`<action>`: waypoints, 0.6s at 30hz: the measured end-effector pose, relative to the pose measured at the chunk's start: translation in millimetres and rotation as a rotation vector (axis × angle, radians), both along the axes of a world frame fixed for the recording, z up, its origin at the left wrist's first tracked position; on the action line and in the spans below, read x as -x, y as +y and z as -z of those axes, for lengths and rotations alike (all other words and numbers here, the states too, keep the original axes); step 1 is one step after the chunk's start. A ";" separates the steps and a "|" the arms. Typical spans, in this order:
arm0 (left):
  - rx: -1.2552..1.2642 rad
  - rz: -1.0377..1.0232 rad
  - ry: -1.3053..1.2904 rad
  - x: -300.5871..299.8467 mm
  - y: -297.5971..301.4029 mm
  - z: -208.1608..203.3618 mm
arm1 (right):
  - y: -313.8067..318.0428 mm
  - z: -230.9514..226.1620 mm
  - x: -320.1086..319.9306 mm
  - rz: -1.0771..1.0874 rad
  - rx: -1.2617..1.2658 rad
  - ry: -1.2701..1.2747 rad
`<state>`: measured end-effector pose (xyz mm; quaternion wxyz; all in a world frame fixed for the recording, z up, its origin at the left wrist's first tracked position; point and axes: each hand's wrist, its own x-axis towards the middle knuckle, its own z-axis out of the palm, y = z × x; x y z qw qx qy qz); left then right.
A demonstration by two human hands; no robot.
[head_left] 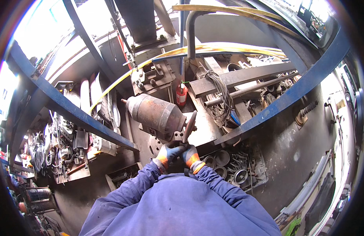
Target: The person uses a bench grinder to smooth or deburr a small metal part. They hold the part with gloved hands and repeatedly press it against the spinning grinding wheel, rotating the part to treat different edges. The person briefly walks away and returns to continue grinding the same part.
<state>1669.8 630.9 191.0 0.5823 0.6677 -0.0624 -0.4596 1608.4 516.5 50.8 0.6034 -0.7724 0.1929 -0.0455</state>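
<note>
A rusty, cylindrical bench grinder motor [156, 114] stands in front of me. Its reddish-brown wheel [189, 126], seen nearly edge-on, is at the right end. Below the wheel, a grey metal flange with round holes [178, 136] sits between my hands, close to or touching the wheel; I cannot tell which. My left hand [169, 154], in a blue and orange glove, is closed on the flange's left side. My right hand [190, 155], gloved alike, is closed on its right side. The fingertips are partly hidden. Left of them is another disc with holes [154, 144].
A red fire extinguisher [181, 94] stands behind the grinder. Coiled cable [219, 98] hangs over a steel beam at right. Blue frame bars [72, 104] cross both sides. Trays of metal parts [262, 173] lie on the floor, with scrap piled at left [66, 143].
</note>
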 end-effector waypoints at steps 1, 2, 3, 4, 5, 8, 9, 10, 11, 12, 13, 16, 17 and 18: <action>-0.039 0.003 -0.022 0.1 -3.7 -9.1 | 1.4 4.8 2.9 0.042 0.007 -0.024; -0.037 -0.030 -0.022 0.4 -1.3 -13.5 | 9.0 -27.2 5.1 0.065 0.006 -0.049; -0.029 -0.046 -0.021 1.7 -3.3 -17.6 | 10.3 -45.6 8.0 0.105 0.011 -0.072; -0.021 -0.061 -0.021 2.3 -5.3 -19.5 | 5.9 -28.8 4.2 -0.011 0.240 -0.042; 0.003 -0.070 -0.026 3.1 -6.4 -18.0 | 7.1 -31.4 4.4 0.023 0.187 -0.037; 0.077 -0.080 -0.036 3.5 -7.2 -3.9 | 10.7 -36.2 5.9 0.126 -0.012 -0.052; 0.103 -0.074 -0.035 2.5 -6.9 4.0 | 11.5 -33.0 7.3 0.160 -0.104 -0.077; 0.129 -0.068 -0.034 2.1 -6.6 9.8 | 12.5 -30.3 9.0 0.194 -0.196 -0.102; 0.123 -0.060 -0.031 3.0 -6.3 13.0 | 13.0 -28.0 12.1 0.204 -0.219 -0.118; 0.117 -0.052 -0.029 4.4 -6.7 15.6 | 12.5 -26.1 16.1 0.214 -0.241 -0.135; 0.110 -0.044 -0.026 6.2 -7.4 18.6 | 12.6 -24.4 18.7 0.224 -0.263 -0.152; 0.168 -0.054 -0.197 15.6 -9.9 33.5 | 15.6 -38.8 26.2 0.362 -0.422 -0.173; 0.178 -0.036 -0.170 19.1 -8.1 31.2 | 13.5 -39.1 32.7 0.376 -0.329 -0.147; 0.188 -0.017 -0.142 22.8 -4.7 26.2 | 8.6 -37.8 41.6 0.334 -0.103 -0.077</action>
